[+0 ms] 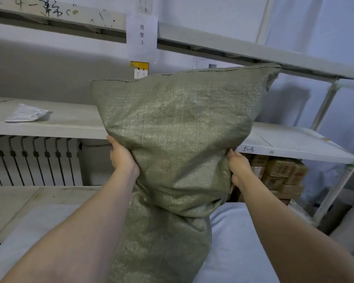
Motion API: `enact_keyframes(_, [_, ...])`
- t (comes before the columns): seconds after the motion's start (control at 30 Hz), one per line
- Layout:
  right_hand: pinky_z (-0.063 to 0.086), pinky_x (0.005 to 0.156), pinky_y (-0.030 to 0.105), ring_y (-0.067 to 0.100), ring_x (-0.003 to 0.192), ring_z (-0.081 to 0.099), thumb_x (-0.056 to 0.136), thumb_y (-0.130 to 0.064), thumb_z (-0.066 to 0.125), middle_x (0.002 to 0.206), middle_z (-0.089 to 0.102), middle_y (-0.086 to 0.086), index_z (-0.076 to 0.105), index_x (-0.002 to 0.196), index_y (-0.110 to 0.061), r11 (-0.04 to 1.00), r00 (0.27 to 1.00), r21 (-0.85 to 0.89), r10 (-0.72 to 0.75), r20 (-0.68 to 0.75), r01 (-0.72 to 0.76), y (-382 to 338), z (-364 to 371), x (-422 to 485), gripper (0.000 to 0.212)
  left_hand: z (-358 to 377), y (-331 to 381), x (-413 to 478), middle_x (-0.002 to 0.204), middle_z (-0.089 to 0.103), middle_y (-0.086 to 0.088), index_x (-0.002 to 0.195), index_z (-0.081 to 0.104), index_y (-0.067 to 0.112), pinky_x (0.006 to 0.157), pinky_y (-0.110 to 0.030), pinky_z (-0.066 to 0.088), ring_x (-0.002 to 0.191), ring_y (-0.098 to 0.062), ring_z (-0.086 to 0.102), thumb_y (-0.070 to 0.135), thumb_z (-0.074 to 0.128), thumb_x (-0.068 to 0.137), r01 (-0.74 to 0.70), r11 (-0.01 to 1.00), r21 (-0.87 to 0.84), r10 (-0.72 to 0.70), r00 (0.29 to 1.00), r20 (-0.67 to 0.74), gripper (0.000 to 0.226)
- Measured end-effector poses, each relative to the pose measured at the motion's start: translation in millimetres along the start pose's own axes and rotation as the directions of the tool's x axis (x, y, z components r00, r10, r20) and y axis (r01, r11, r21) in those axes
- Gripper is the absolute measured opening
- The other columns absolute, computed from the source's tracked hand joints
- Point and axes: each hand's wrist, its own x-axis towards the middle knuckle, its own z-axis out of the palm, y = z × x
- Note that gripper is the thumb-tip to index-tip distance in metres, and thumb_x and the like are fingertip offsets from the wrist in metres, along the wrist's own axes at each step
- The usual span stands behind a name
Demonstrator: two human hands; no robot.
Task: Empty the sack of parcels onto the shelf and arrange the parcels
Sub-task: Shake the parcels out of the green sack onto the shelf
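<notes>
Here the left hand (122,155) and right hand (238,167) each clamp their grip on a side of the green woven sack (176,123), held up before the shelf (70,124); its contents are hidden, its lower end cut off.

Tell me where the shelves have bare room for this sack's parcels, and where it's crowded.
The middle shelf is bare between the flat grey parcel at left and the sack, held by the left hand and right hand. It is bare again right of the sack. The lower board at left is bare too. Crowded: stacked cardboard boxes under the middle shelf's right end.
</notes>
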Motion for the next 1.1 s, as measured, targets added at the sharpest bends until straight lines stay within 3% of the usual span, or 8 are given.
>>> enact_keyframes(0.13, [0.049,0.101,0.045,0.027,0.112,0.060,0.100,-0.045,0.041,0.119,0.065,0.006,0.061,0.129,-0.016,0.994,0.989,-0.009,-0.106,-0.105,0.106,-4.8,2.4,0.8,0.045,7.8,11.4,-19.6,0.148,0.044,0.009,0.148,0.032,0.040,0.111,-0.042,0.037,0.129,-0.017,0.048,0.071,0.042,0.087,-0.121,0.989,-0.090,0.128,0.989,0.069,0.069])
enact_keyframes(0.37, [0.047,0.104,0.044,0.025,0.116,0.059,0.104,-0.039,0.037,0.125,0.064,0.007,0.060,0.132,-0.017,0.976,0.976,0.085,-0.190,-0.103,0.199,-43.1,12.5,-4.6,0.043,14.3,30.7,-25.0,0.137,0.050,0.009,0.137,0.047,0.029,0.112,-0.036,0.034,0.125,-0.013,0.048,0.061,0.048,0.091,-0.262,0.964,-0.037,0.264,0.963,0.056,0.056])
enact_keyframes(0.43, [0.048,0.103,0.044,0.025,0.115,0.060,0.104,-0.038,0.038,0.123,0.065,0.007,0.061,0.131,-0.015,0.973,0.975,0.098,-0.201,-0.094,0.210,-49.1,13.8,-6.6,0.042,15.8,39.0,-27.0,0.125,0.056,0.007,0.127,0.056,0.024,0.106,-0.031,0.038,0.117,-0.014,0.051,0.049,0.051,0.096,-0.281,0.960,0.010,0.281,0.960,0.013,0.040])
enact_keyframes(0.5, [0.048,0.103,0.043,0.026,0.115,0.061,0.104,-0.037,0.039,0.123,0.066,0.008,0.061,0.130,-0.014,0.970,0.974,0.110,-0.205,-0.098,0.216,-52.7,16.0,-8.8,0.041,19.5,48.5,-28.1,0.100,0.061,0.010,0.096,0.062,0.026,0.094,-0.026,0.043,0.103,-0.014,0.054,0.038,0.052,0.098,-0.307,0.951,0.045,0.308,0.951,-0.015,0.016])
enact_keyframes(0.57, [0.049,0.102,0.044,0.027,0.114,0.061,0.104,-0.037,0.040,0.122,0.066,0.007,0.062,0.129,-0.015,0.971,0.975,0.119,-0.196,-0.104,0.208,-54.0,17.1,-10.5,0.041,21.8,56.2,-33.2,0.084,0.058,0.013,0.080,0.058,0.026,0.084,-0.022,0.043,0.092,-0.012,0.054,0.030,0.052,0.099,-0.326,0.943,0.068,0.328,0.944,-0.023,0.020])
enact_keyframes(0.73, [0.051,0.098,0.045,0.026,0.108,0.063,0.101,-0.042,0.044,0.111,0.069,0.006,0.068,0.111,-0.013,0.966,0.966,0.117,-0.214,-0.146,0.231,-70.4,13.7,-16.2,0.038,27.3,72.0,-46.0,0.091,0.066,0.007,0.104,0.068,0.014,0.076,-0.017,0.048,0.087,-0.008,0.060,0.025,0.055,0.099,-0.399,0.913,0.081,0.399,0.917,0.016,0.018])
enact_keyframes(0.9, [0.050,0.100,0.045,0.025,0.107,0.062,0.100,-0.039,0.040,0.113,0.068,0.007,0.068,0.111,-0.013,0.949,0.938,0.044,-0.302,-0.170,0.314,-95.0,18.9,-21.8,0.040,38.3,90.4,-46.9,0.092,0.067,0.002,0.103,0.071,0.010,0.075,-0.021,0.048,0.079,-0.008,0.058,0.029,0.058,0.097,-0.460,0.880,0.120,0.460,0.887,0.032,0.024])
enact_keyframes(1.1, [0.049,0.101,0.048,0.031,0.114,0.059,0.100,-0.020,0.039,0.126,0.063,0.012,0.057,0.132,-0.013,0.991,0.992,0.066,-0.111,-0.055,0.114,-79.1,19.9,-25.5,0.037,21.1,71.9,-45.0,0.064,0.052,0.008,0.065,0.057,0.019,0.071,-0.026,0.040,0.065,-0.012,0.044,0.038,0.061,0.093,-0.349,0.909,0.228,0.368,0.929,-0.046,0.034])
